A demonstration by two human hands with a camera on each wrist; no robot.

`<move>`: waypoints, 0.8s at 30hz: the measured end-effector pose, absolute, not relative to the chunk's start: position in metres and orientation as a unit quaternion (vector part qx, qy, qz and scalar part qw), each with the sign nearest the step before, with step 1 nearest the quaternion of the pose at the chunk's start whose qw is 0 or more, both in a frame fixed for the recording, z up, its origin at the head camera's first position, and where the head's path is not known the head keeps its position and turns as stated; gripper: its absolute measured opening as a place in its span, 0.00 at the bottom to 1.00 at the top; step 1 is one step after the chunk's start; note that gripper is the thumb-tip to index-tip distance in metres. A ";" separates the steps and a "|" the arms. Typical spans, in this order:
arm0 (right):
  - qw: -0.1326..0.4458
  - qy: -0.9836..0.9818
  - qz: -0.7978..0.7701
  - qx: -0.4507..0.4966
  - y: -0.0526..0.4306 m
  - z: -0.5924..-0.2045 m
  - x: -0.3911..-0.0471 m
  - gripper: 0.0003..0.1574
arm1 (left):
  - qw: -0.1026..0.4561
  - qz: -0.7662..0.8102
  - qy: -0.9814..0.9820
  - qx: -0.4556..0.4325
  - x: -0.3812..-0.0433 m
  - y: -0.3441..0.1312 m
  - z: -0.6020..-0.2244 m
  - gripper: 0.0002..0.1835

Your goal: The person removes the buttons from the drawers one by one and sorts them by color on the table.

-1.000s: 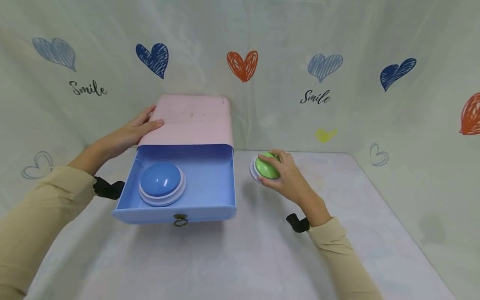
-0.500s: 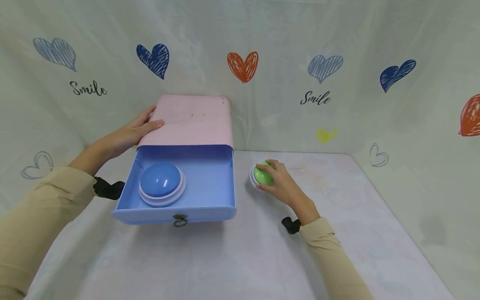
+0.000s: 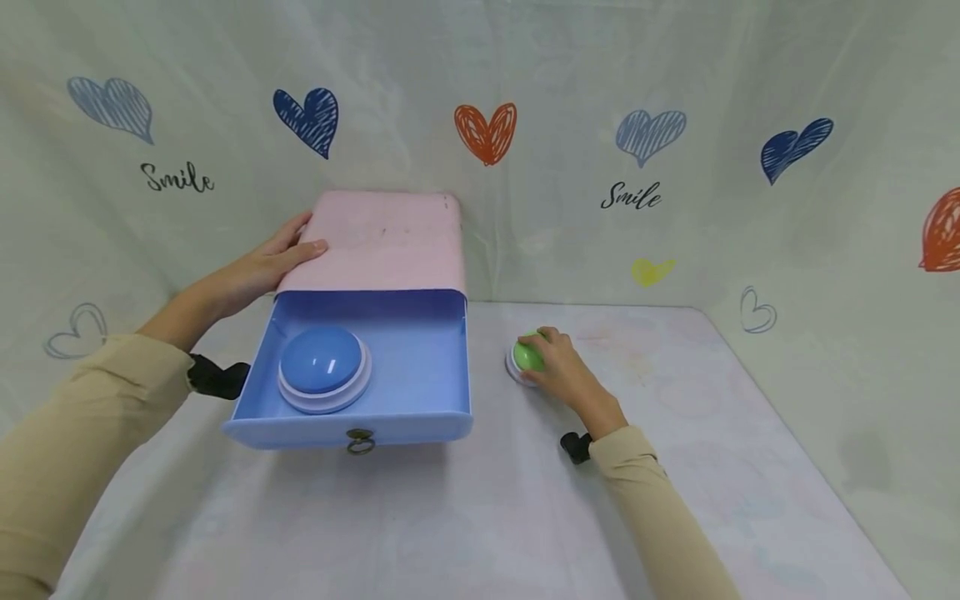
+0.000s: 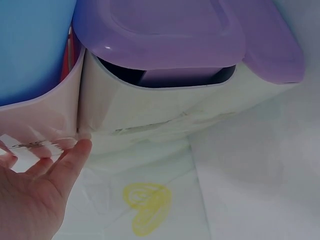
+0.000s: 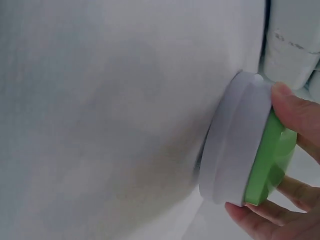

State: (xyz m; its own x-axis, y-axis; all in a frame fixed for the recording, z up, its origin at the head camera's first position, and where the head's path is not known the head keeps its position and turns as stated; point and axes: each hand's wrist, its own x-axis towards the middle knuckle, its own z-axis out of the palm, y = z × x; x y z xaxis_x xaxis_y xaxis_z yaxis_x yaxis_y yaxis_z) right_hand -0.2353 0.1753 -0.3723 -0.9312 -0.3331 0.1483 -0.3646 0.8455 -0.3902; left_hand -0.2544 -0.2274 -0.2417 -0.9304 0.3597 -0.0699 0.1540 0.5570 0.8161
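In the head view, my left hand point(image 3: 258, 267) rests on the left side of a pink drawer box point(image 3: 382, 237), thumb on its top and fingers along its side. The left wrist view shows the fairly straight fingers point(image 4: 75, 160) touching the pink wall. A blue drawer point(image 3: 420, 367) is pulled out of this box, and a big blue dome push button point(image 3: 322, 362) on a white base sits in it. To the right, my right hand point(image 3: 566, 371) grips a green dome push button point(image 3: 528, 357) by its rim. Its white base point(image 5: 232, 145) is close to the tabletop; contact is unclear.
White tiers point(image 4: 145, 110) with purple drawers point(image 4: 165, 35) stand below the pink box, one drawer slightly out. A ring pull point(image 3: 361, 445) hangs on the blue drawer's front. A curtain point(image 3: 555, 67) with printed hearts hangs behind the white table point(image 3: 420, 533).
My right hand has brought the green push button down towards the table, then shifted it slightly right. My left hand, the box and the blue push button have stayed put.
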 end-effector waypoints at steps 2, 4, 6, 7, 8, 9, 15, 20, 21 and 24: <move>0.027 -0.963 0.207 0.169 0.176 -0.374 -0.237 0.32 | 0.114 0.447 0.875 0.148 -0.255 -0.227 -0.242 0.41; 0.012 -0.966 0.203 0.158 0.177 -0.375 -0.239 0.32 | 0.112 0.447 0.875 0.148 -0.255 -0.227 -0.242 0.41; -0.006 -0.968 0.203 0.147 0.177 -0.375 -0.240 0.33 | 0.111 0.446 0.876 0.149 -0.254 -0.227 -0.242 0.42; -0.012 -0.968 0.203 0.144 0.177 -0.375 -0.241 0.33 | 0.111 0.445 0.876 0.149 -0.254 -0.227 -0.242 0.42; -0.018 -0.968 0.203 0.144 0.177 -0.376 -0.242 0.34 | 0.110 0.445 0.876 0.149 -0.254 -0.227 -0.242 0.42; -0.024 -0.968 0.203 0.143 0.177 -0.376 -0.243 0.34 | 0.110 0.445 0.876 0.149 -0.253 -0.227 -0.241 0.42; -0.043 -0.967 0.217 0.128 0.179 -0.376 -0.243 0.35 | 0.110 0.442 0.878 0.145 -0.252 -0.226 -0.240 0.42; -0.046 -0.965 0.227 0.123 0.181 -0.375 -0.243 0.36 | 0.110 0.444 0.877 0.146 -0.252 -0.226 -0.240 0.42; -0.047 -0.965 0.229 0.123 0.181 -0.375 -0.243 0.36 | 0.109 0.444 0.877 0.146 -0.252 -0.226 -0.240 0.42; -0.049 -0.964 0.231 0.123 0.181 -0.373 -0.244 0.36 | 0.110 0.445 0.876 0.149 -0.253 -0.227 -0.240 0.42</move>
State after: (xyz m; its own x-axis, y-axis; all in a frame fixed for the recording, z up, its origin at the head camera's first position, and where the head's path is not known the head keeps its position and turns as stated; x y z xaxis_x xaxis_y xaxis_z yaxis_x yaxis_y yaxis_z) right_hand -0.2438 0.1810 -0.3729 -0.9648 -0.2604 -0.0373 -0.2152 0.8628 -0.4574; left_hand -0.2532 -0.2265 -0.2396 -0.9314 0.3590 -0.0598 0.1632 0.5589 0.8130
